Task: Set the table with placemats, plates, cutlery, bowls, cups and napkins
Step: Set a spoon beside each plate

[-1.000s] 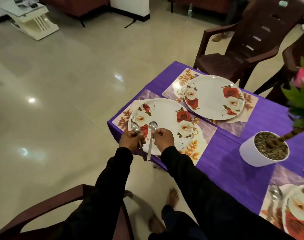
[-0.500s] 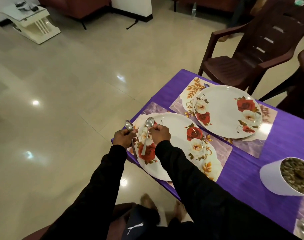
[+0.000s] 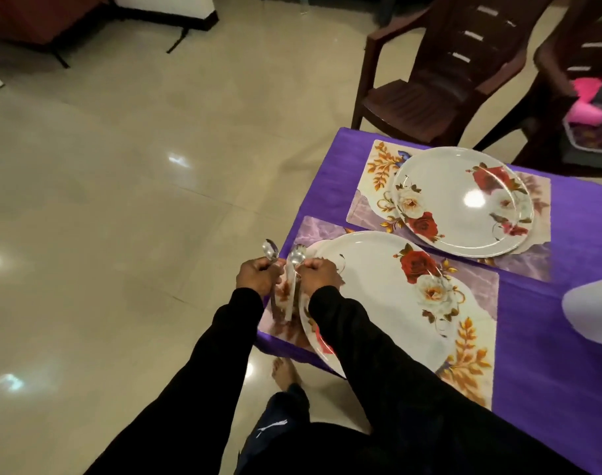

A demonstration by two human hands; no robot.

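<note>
Head view: left hand (image 3: 258,276) grips one steel spoon (image 3: 270,250), right hand (image 3: 318,275) grips a second spoon (image 3: 296,257), bowls up, over the near placemat (image 3: 481,293) edge beside the near rose plate (image 3: 371,293). Beyond, another plate (image 3: 464,200) rests on the far placemat (image 3: 378,166); brown chair (image 3: 440,73) behind.

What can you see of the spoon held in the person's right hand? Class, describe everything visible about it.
The spoon looks like shiny silver metal, with an oval bowl pointing up and away from the person. The right hand grips its handle in a closed fist, so the middle is hidden; the handle's lower end shows below the hand. It hangs over the near plate's left rim, beside the left hand's spoon.
</note>
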